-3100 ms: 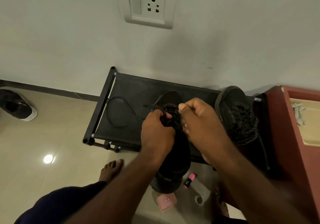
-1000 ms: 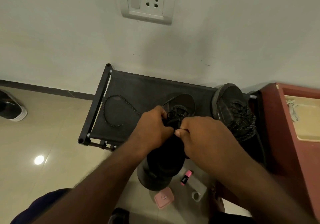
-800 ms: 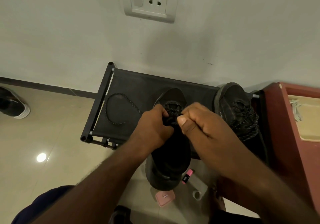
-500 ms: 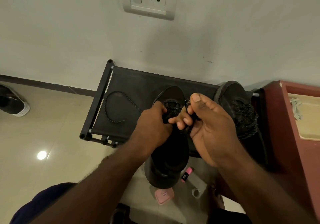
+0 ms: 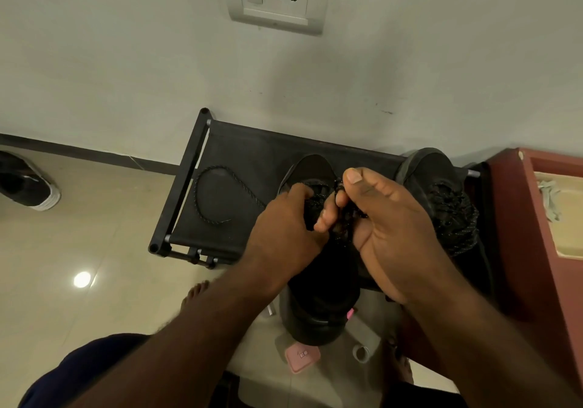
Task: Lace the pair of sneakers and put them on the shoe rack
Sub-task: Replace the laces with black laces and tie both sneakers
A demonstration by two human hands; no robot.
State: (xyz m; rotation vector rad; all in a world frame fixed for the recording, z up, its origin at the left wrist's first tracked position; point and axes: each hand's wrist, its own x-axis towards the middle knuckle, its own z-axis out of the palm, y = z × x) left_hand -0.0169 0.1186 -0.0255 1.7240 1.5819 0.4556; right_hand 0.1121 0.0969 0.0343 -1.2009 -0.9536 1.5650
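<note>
Loosely curved braided lace (image 5: 243, 183) (speckled) on taut rack fabric (image 5: 284, 145).

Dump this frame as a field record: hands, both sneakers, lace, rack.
left hand: fingers curled on middle sneaker at its lacing
right hand: pinches lace between thumb and fingers
middle sneaker: toe over shoe rack, heel past its front edge
free lace end: looped on rack, left part
second sneaker: laced, at rack's right end
shoe rack: against wall
floor: another shoe far left
</note>
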